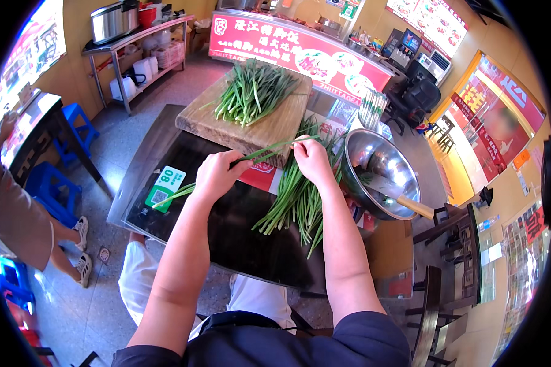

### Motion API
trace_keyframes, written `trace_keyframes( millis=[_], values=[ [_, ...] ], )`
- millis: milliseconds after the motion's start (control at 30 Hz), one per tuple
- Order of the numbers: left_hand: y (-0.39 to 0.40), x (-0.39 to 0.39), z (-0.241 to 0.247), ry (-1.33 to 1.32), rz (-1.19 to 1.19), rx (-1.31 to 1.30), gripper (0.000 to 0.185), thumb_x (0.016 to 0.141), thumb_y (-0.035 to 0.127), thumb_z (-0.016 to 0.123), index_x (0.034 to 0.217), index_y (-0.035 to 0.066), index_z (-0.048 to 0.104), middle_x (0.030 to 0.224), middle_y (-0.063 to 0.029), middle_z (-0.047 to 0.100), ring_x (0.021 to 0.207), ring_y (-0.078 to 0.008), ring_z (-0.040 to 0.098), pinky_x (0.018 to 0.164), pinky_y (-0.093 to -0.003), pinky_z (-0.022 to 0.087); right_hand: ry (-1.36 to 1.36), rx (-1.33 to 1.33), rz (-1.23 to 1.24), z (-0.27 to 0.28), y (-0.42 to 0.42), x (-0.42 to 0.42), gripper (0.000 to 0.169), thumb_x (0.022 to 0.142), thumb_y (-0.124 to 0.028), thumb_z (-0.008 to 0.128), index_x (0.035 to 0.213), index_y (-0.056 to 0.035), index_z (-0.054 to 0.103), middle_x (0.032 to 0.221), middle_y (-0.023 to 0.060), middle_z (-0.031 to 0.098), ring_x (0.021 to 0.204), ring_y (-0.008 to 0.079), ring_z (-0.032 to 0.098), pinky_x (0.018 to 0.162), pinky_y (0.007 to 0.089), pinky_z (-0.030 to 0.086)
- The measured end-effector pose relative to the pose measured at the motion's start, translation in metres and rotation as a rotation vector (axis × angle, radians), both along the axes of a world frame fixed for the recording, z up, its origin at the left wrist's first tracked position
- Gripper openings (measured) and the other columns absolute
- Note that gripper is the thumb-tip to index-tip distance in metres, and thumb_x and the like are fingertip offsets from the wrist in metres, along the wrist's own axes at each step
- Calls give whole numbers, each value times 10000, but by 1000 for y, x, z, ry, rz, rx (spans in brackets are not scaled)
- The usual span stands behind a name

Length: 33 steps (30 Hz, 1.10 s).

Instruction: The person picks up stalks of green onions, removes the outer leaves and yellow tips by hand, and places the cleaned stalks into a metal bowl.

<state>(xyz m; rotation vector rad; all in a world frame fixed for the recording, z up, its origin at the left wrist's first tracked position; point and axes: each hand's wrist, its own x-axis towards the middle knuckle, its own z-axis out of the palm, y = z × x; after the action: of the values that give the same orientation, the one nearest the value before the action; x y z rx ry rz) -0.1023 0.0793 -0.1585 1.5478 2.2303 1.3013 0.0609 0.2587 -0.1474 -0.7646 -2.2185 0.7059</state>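
A few long green stalks, which look like garlic chives (271, 151), stretch between my two hands above the dark table (238, 234). My left hand (220, 172) grips them near the pale stem ends, which poke out below the wrist. The fingertips of my right hand (310, 156) pinch the leafy part. Beneath my right hand lies a loose pile of chives (298, 197) on the table. Beyond my hands, a thick wooden chopping board (202, 110) carries a heaped bunch of chives (257, 91).
A steel bowl (395, 160) stands at the right, a wooden-handled knife (413, 206) lying across it. Behind the bowl is a holder of wrapped utensils (372, 110). A green card (165, 189) lies at left. Another person (23, 192) stands left, near blue stools (53, 192).
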Motion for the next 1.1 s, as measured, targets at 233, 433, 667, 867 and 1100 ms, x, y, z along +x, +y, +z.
trace_keyframes(
  millis=[233,433,667,867,1100],
  values=[
    [3,-4,-3,-41,3,-8,266,833,363,659,885,105,692,721,-140,636,724,-342,621,625,-409,478,280,-139,-42,-3,18,1,122,871,-111,555,866,-9,623,632,18,551,575,88,491,548,256,404],
    [2,-5,-1,-59,-17,-43,269,834,365,661,902,108,698,728,-143,640,727,-342,621,631,-403,478,379,136,-138,18,19,15,214,906,-57,573,1112,-25,622,714,-22,562,645,20,479,585,203,422],
    [3,-9,-8,-92,-89,38,267,850,263,683,872,-2,677,604,-68,582,553,-139,519,548,-311,418,135,556,-147,27,18,25,279,882,-40,551,1151,-57,623,864,188,655,805,325,651,715,370,509],
    [2,-18,-8,-172,-111,-19,285,829,334,686,920,65,713,671,-121,625,627,-240,604,610,-341,456,-34,465,-95,34,20,37,188,888,-53,527,1033,-11,637,935,197,628,895,371,606,797,419,491],
    [1,-30,-14,-201,-48,7,290,831,326,690,925,52,709,654,-111,617,593,-219,578,600,-337,452,-285,213,45,62,6,59,194,909,-95,513,1024,8,630,940,196,631,887,364,608,807,415,479]
  ],
)
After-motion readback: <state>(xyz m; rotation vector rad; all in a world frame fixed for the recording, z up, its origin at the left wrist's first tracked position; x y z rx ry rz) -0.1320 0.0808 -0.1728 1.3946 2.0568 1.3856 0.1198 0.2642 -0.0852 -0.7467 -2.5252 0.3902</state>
